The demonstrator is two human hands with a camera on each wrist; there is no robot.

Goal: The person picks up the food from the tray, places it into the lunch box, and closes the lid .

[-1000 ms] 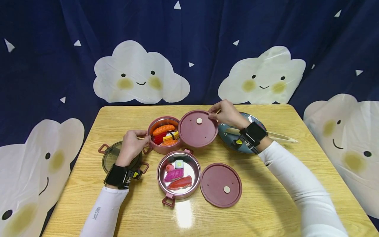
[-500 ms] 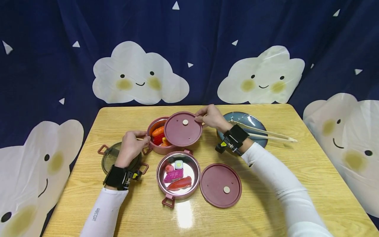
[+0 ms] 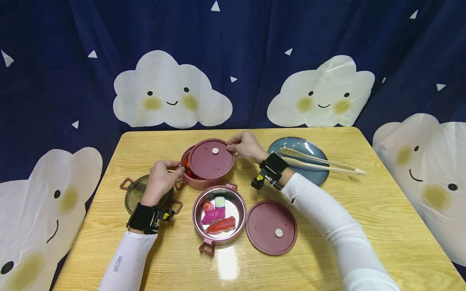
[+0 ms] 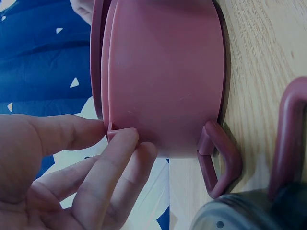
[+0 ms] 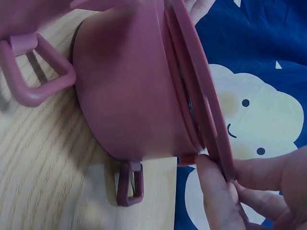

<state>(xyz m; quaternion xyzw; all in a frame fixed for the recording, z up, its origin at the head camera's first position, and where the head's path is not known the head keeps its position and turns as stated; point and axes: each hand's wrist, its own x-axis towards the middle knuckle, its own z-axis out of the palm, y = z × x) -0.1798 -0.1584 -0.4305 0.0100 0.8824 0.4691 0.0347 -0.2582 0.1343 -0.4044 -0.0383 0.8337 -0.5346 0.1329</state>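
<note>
My right hand (image 3: 247,146) pinches the right edge of a flat mauve lid (image 3: 212,165) with a small cream knob. The lid lies over most of a mauve pot (image 3: 200,184), leaving a strip at the left where orange and red toy food (image 3: 187,161) shows. In the right wrist view a narrow gap runs between the lid's edge (image 5: 218,124) and the pot's rim. My left hand (image 3: 162,178) pinches the pot's rim at its left side, just above a side handle (image 4: 225,160) in the left wrist view.
In front stands a second open pot (image 3: 198,234) holding several toy foods (image 3: 220,224). Another mauve lid (image 3: 269,226) lies right of it. A glass-lidded pot (image 3: 132,198) sits under my left wrist. Wooden tongs (image 3: 324,163) rest across a blue plate (image 3: 291,141).
My right hand has moved left with the lid, from beside the back pot to over most of it, hiding more of the food. The left hand has stayed at the rim.
</note>
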